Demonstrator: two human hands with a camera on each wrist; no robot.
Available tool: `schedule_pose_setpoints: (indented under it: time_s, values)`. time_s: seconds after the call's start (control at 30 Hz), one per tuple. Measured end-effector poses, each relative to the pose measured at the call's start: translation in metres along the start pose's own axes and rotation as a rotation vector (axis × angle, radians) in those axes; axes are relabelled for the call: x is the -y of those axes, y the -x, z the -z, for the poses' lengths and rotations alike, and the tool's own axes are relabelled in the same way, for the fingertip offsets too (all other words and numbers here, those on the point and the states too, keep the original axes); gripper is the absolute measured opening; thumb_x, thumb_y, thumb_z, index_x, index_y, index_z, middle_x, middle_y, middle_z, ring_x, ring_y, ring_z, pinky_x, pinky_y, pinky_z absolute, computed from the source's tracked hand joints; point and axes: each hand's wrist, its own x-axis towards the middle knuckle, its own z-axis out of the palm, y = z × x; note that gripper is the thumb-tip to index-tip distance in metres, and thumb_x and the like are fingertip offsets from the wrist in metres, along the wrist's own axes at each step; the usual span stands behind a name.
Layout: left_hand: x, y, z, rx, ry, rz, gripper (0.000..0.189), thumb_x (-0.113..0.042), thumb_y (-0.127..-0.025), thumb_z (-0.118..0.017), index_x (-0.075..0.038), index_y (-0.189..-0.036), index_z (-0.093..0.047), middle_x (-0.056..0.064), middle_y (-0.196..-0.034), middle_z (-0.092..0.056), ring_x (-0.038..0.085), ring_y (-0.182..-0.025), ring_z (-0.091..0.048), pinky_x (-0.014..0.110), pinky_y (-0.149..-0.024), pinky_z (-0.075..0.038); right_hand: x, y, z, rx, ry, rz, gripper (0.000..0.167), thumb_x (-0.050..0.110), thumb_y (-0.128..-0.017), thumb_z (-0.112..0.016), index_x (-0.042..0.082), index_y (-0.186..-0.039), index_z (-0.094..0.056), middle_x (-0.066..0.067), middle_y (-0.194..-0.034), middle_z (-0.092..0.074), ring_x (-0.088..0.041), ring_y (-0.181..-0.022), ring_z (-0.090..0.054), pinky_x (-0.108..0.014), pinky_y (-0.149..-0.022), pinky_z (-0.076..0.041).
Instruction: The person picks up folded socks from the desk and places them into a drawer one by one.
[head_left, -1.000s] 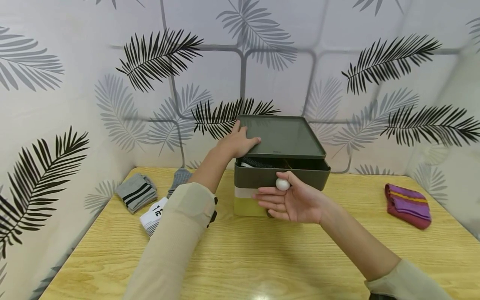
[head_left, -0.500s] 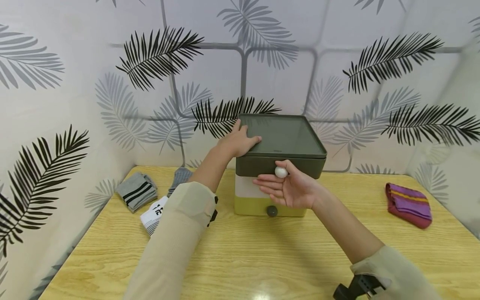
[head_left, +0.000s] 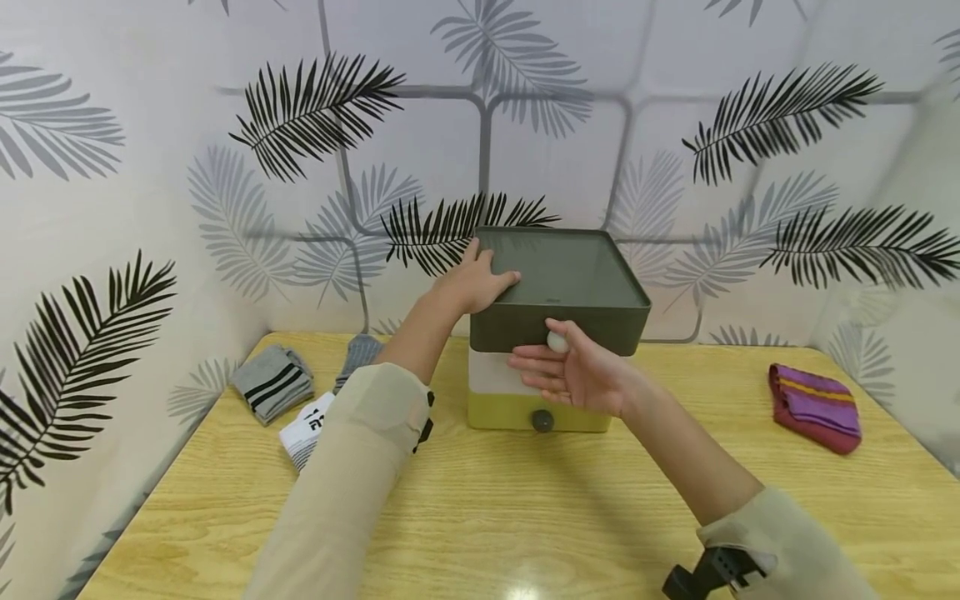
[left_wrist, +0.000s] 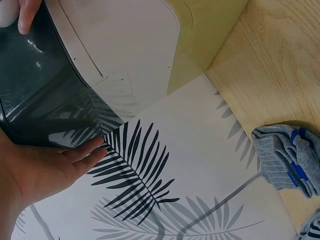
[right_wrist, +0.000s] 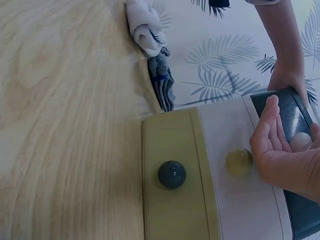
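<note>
A small three-tier drawer chest stands against the wall, with a dark green-grey top drawer (head_left: 600, 327), a white middle drawer (right_wrist: 235, 200) and a yellow-green bottom drawer (head_left: 498, 410). The top drawer sits flush under the lid (head_left: 570, 262). My left hand (head_left: 474, 282) rests along the lid's left edge, thumb on the surface and fingers over the side. My right hand (head_left: 581, 371) has the top drawer's white knob (head_left: 557, 342) between thumb and index finger, palm turned up. The other fingers extend below the knob, hiding the middle drawer's yellow knob (right_wrist: 239, 162) from the head view.
On the wooden table (head_left: 450, 517), left of the chest, lie folded grey striped socks (head_left: 272, 383), white socks (head_left: 306, 425) and blue-grey socks (head_left: 362, 357). Purple and maroon socks (head_left: 817, 408) lie far right. A leaf-patterned wall covering (head_left: 555, 167) rises behind the chest.
The top drawer, partly pulled out a second ago with socks showing inside, has slid back in. My right hand moved away from me with its knob; my left hand stayed on the lid.
</note>
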Motion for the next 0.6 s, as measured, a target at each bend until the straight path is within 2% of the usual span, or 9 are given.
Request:
schedule_pose_setpoints:
  time_s: [0.13,0.27,0.37,0.47,0.6]
  values:
    - [0.001,0.0,-0.001,-0.005,-0.003,-0.004,0.071,-0.054,-0.095,-0.032,-0.011,-0.149,-0.014,0.005,-0.153,0.008,0.029,-0.135,-0.017,0.046,-0.103,-0.024,-0.017,0.001,0.0,-0.006,0.134,-0.04,0.066,0.054,-0.094,-0.036,0.003,-0.136,-0.042,-0.004,-0.127,-0.053,-0.018,-0.103,-0.052,-0.024,-0.073,-0.046]
    - [0.0,0.0,-0.001,-0.012,-0.01,-0.01,0.071,-0.054,-0.095,-0.032,-0.011,-0.149,-0.014,0.006,-0.153,0.008,0.029,-0.135,-0.017,0.046,-0.103,-0.024,-0.038,-0.001,0.005,0.039,0.156,-0.109,0.058,0.05,-0.096,-0.035,0.002,-0.124,-0.052,-0.004,-0.117,-0.059,-0.014,-0.089,-0.056,-0.024,-0.07,-0.047]
    - [0.0,0.0,0.0,-0.011,-0.012,-0.012,0.071,-0.054,-0.095,-0.032,-0.011,-0.149,-0.014,0.005,-0.153,0.008,0.029,-0.135,-0.017,0.046,-0.103,-0.025,-0.048,-0.004,0.012,0.045,0.088,-0.128,0.06,0.05,-0.096,-0.034,0.001,-0.128,-0.047,-0.003,-0.114,-0.061,-0.012,-0.087,-0.058,-0.023,-0.07,-0.048]
    - [0.001,0.0,0.001,-0.005,-0.01,-0.015,0.071,-0.054,-0.095,-0.032,-0.011,-0.149,-0.014,0.005,-0.153,0.009,0.029,-0.136,-0.016,0.046,-0.103,-0.025,-0.05,-0.008,0.02,0.017,-0.006,-0.124,0.059,0.049,-0.095,-0.036,0.002,-0.13,-0.043,-0.002,-0.113,-0.062,-0.011,-0.086,-0.06,-0.023,-0.07,-0.05]
    - [0.002,-0.001,0.001,-0.003,-0.009,-0.014,0.071,-0.055,-0.095,-0.031,-0.011,-0.149,-0.014,0.005,-0.153,0.009,0.028,-0.136,-0.015,0.046,-0.103,-0.025,-0.047,-0.014,0.025,0.02,-0.092,-0.124,0.047,0.043,-0.095,-0.038,0.007,-0.122,-0.052,0.0,-0.11,-0.063,-0.011,-0.088,-0.061,-0.023,-0.071,-0.05]
